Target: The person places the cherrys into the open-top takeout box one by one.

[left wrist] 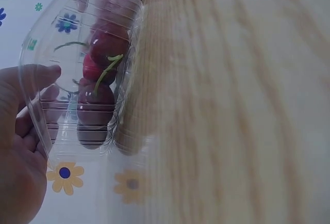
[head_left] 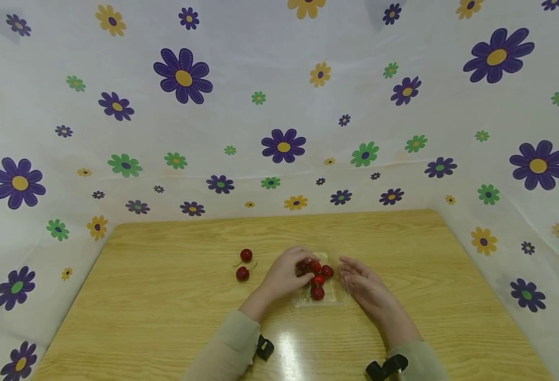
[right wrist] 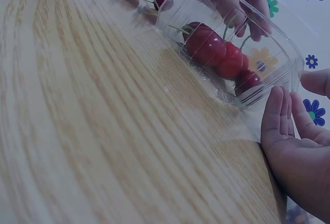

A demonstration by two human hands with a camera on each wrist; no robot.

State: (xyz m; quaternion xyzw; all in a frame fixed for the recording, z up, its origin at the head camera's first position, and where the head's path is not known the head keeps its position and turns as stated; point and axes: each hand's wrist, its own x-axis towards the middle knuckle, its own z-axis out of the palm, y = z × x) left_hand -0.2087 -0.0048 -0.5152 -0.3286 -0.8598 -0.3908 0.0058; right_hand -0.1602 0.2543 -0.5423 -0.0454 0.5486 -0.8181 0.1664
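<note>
A clear plastic box (head_left: pixel 322 304) stands on the table with several dark red cherries (head_left: pixel 317 292) inside, some with green stems (left wrist: pixel 107 74). My left hand (head_left: pixel 285 272) reaches over the box's left side, its thumb and fingers parted above the cherries. Nothing shows between those fingertips in the left wrist view. At the box's right wall is my right hand (head_left: pixel 367 286), fingers extended beside the plastic and thumb apart from them in the right wrist view. Two more cherries, an upper one (head_left: pixel 246 255) and a lower one (head_left: pixel 243 273), lie on the table left of my left hand.
The wooden table (head_left: pixel 165 296) is bordered at the back and sides by a white cloth (head_left: pixel 231 116) printed with flowers. Black straps with mounts (head_left: pixel 387 366) sit at both wrists, over light sleeves (head_left: pixel 227 349).
</note>
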